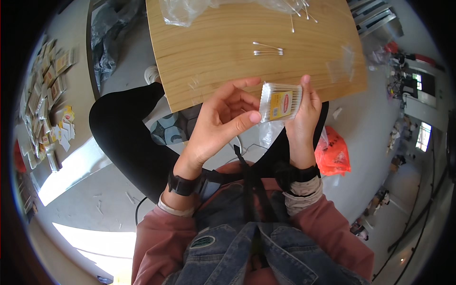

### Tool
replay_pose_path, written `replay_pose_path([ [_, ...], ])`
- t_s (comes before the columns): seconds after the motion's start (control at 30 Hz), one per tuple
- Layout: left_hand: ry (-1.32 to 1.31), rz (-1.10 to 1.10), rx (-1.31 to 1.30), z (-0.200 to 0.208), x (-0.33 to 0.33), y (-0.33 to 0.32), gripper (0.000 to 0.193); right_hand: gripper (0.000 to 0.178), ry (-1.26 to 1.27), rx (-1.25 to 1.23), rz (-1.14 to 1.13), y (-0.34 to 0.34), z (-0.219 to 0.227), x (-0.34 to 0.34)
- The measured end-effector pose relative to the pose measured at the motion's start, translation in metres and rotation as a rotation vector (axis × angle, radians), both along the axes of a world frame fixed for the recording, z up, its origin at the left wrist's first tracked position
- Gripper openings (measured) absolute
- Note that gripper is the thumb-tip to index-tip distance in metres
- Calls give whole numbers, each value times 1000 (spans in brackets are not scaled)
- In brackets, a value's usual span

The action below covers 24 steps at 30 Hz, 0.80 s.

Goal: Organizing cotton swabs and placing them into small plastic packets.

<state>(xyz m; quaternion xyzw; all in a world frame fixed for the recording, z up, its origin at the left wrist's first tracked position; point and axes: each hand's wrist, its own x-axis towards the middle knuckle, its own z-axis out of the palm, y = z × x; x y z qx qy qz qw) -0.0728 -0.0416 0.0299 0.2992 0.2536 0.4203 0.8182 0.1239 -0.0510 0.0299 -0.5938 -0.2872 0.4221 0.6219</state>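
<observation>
A clear packet of cotton swabs [289, 100] with a yellow and red label is held up in front of me, over the near edge of the wooden table. My right hand [306, 111] grips it along its right side, thumb pointing up. Beside the packet's left edge is my left hand [216, 116], its thumb and fingers apart. The left thumb tip lies at or very near the packet's crimped edge; whether it touches I cannot tell. A few loose cotton swabs [268, 53] lie on the tabletop [213, 52] beyond my hands.
Clear plastic bags [183, 12] and more swabs [304, 9] are at the table's far edge. Many packed swab packets [47, 90] are heaped at the left, near small white and yellow cards [64, 130]. An orange-red plastic bag [333, 152] sits right of my legs.
</observation>
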Motion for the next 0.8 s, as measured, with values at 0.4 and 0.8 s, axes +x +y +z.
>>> replay_pose_path([
  [0.4, -101, -74, 303, 3, 15, -16, 83, 38, 466, -238, 191, -17, 8, -22],
  [0.8, 448, 784, 230, -10, 0, -1, 35, 42, -1332, -229, 54, 4, -32, 13],
])
